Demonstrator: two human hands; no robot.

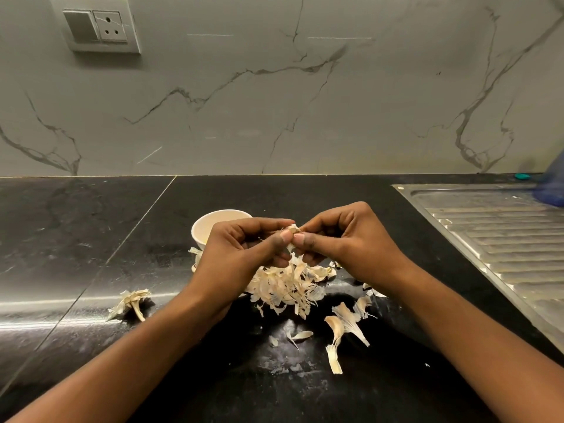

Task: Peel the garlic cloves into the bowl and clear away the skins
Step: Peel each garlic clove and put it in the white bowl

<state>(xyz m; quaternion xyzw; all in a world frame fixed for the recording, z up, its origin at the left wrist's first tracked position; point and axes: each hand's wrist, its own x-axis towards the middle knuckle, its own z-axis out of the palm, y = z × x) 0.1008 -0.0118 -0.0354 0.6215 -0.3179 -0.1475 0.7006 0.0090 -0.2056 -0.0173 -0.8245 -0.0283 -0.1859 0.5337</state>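
Observation:
My left hand (pixel 244 248) and my right hand (pixel 341 239) meet above the black counter and pinch one garlic clove (pixel 293 229) between their thumbs and fingertips. A strip of papery skin hangs down from the clove. Right under the hands lies a heap of garlic skins (pixel 287 288). A small white bowl (pixel 210 224) stands just behind my left hand, which partly hides it; what it holds does not show.
More skins lie loose on the counter: a stalk piece at the left (pixel 131 303) and several shreds at the front right (pixel 345 328). A steel sink drainboard (pixel 500 239) fills the right side. A marble wall with a socket (pixel 100 29) rises behind the counter.

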